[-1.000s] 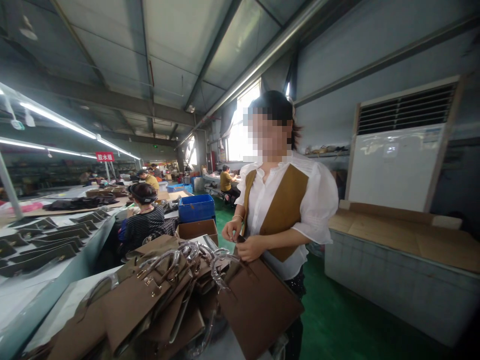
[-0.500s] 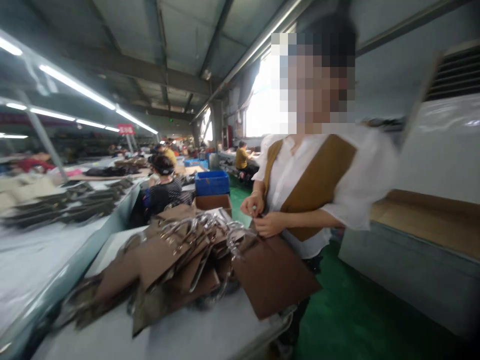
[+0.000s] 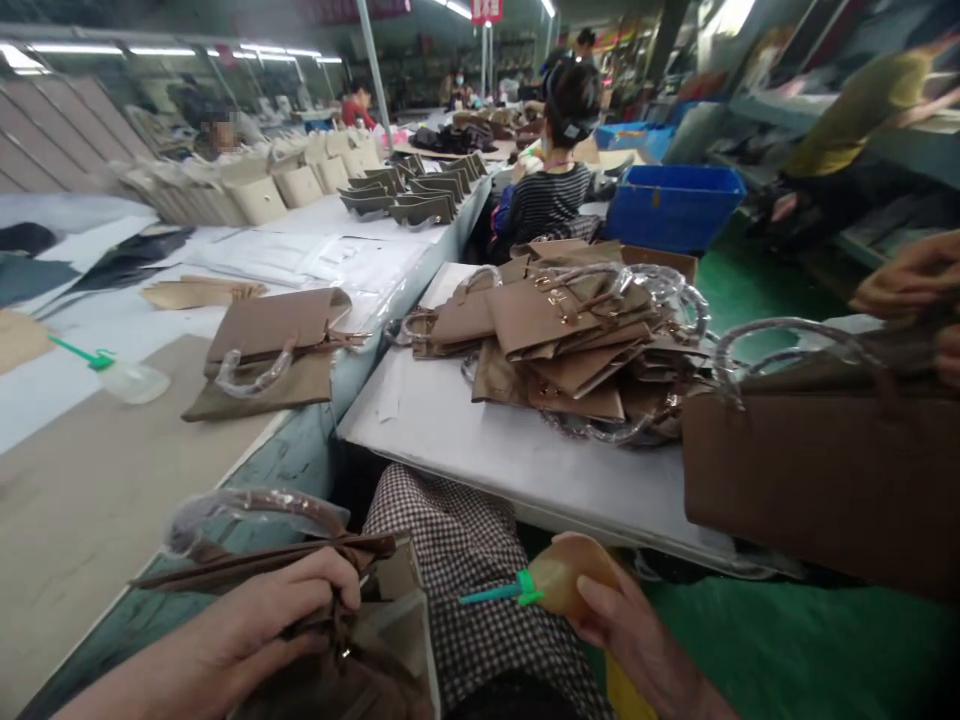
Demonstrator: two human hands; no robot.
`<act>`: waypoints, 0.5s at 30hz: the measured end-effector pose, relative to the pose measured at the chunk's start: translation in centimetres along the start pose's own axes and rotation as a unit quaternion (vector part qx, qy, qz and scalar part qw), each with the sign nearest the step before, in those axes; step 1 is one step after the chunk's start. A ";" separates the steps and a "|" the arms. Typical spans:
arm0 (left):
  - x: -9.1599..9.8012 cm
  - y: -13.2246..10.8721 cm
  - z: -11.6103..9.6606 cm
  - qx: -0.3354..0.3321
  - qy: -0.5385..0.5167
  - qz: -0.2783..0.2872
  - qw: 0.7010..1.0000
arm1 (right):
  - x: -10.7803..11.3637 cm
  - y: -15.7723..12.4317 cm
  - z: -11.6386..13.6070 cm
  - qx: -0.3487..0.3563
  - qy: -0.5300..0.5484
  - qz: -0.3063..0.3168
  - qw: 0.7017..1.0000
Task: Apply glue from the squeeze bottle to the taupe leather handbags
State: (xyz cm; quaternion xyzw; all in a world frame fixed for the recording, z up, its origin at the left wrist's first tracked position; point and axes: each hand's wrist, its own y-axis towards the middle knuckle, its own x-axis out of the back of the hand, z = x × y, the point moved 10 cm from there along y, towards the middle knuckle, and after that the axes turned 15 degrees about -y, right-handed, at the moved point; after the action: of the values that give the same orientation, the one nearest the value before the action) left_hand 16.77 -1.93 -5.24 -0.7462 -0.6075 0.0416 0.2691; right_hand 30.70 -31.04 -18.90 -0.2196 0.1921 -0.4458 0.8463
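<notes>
My left hand (image 3: 289, 605) is closed on a brown handbag (image 3: 375, 665) at the lower left, over my lap. The bag's carry handle (image 3: 255, 507) is wrapped in clear plastic, and a small metal fitting shows below my fingers. In my right hand (image 3: 637, 635) is a squeeze bottle (image 3: 566, 575) of amber liquid, its green nozzle pointing left toward the bag. The nozzle tip is apart from the bag. A checked cloth (image 3: 465, 550) covers my lap between the two hands.
Similar handbags (image 3: 562, 320) lie heaped on the white table (image 3: 450, 440) ahead. Another handbag (image 3: 270, 345) and a second squeeze bottle (image 3: 131, 380) are on the left table. At the right edge, a co-worker's hands (image 3: 915, 280) hold a brown bag (image 3: 817, 480). A blue crate (image 3: 675, 205) stands behind.
The view has swung left and down. Both my hands, the held handbag and the squeeze bottle have come into view. The co-worker now shows only as hands at the right edge.
</notes>
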 end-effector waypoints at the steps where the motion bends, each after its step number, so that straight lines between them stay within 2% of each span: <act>1: -0.8 -0.1 0.5 0.018 -0.029 -0.003 0.999 | -0.5 0.7 0.1 0.005 -0.016 0.001 1.000; 3: -1.9 -0.5 2.1 0.061 -0.095 -0.038 0.993 | -1.5 2.3 0.2 0.017 -0.042 0.008 0.999; 6: -2.7 -1.7 5.6 0.146 -0.199 -0.097 0.964 | -3.0 4.4 0.7 0.043 -0.099 0.022 0.994; 7: -2.7 -2.1 6.2 0.146 -0.206 -0.109 0.961 | -3.5 4.9 0.9 0.050 -0.123 0.025 0.991; 9: -2.2 -2.7 5.6 0.089 -0.159 -0.114 0.977 | -4.5 5.7 1.4 0.056 -0.165 0.038 0.984; 11: -1.8 -3.4 4.0 0.018 -0.073 -0.097 0.992 | -5.8 6.3 1.8 0.056 -0.194 0.062 0.977; 12: -1.9 -3.7 3.5 0.004 -0.040 -0.085 0.996 | -6.4 6.5 2.0 0.056 -0.207 0.078 0.974; 15: -1.9 -4.6 3.7 0.037 -0.022 -0.074 0.996 | -7.9 7.2 2.5 0.054 -0.245 0.109 0.962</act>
State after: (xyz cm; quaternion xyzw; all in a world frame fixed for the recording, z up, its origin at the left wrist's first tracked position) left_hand 10.79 -1.80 -6.85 -0.6876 -0.6649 0.0604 0.2856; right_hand 32.61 -20.26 -19.74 -0.2536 -0.0229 -0.2928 0.9216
